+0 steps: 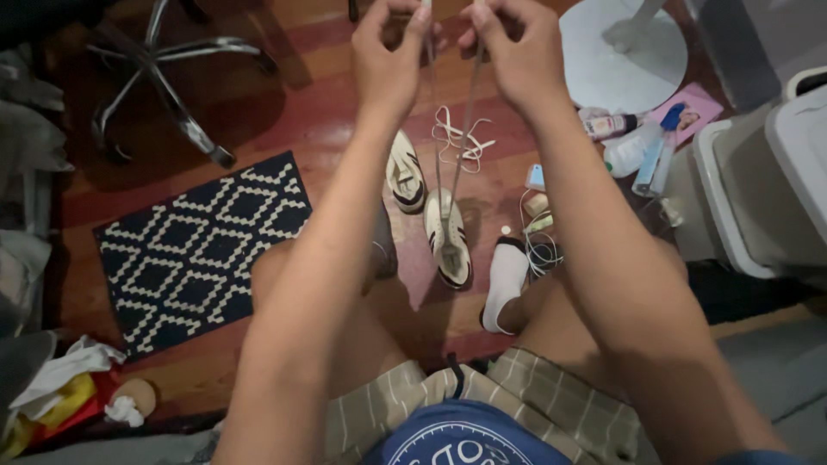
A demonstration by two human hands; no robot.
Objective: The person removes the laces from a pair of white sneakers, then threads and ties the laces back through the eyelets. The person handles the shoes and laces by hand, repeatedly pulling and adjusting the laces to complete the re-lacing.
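Looking down from above here, so going left to right: far left there's a heap of clothes [26,129] along the edge, and down in the bottom corner a crumpled pile of white and yellow stuff [60,387]. Next to that is the metal base of an office chair [164,86] up top, and below it a dark blue rug [202,250] with a white diamond pattern lying on the wooden floor [319,112].

Then the hands. The left hand [388,60] is raised up near the top, fingers pinched shut on one end of a white shoelace [439,172]. The right hand [512,56] is just beside it, almost touching, pinching the other end the same way. Both strands hang straight down from the fingers to a white sneaker with dark stripes [448,241] on the floor between the person's knees. The matching second sneaker [403,172] sits just to its left, tilted a bit. A loose lace [461,142] is bunched on the floor behind them.

Right of the shoes there's a foot in a white sock [504,280], some white cable [543,250], then a couple of bottles [633,146] and a pink card [689,112]. Up top a round white stand base [620,60], and at the far right a white plastic bin [767,189].
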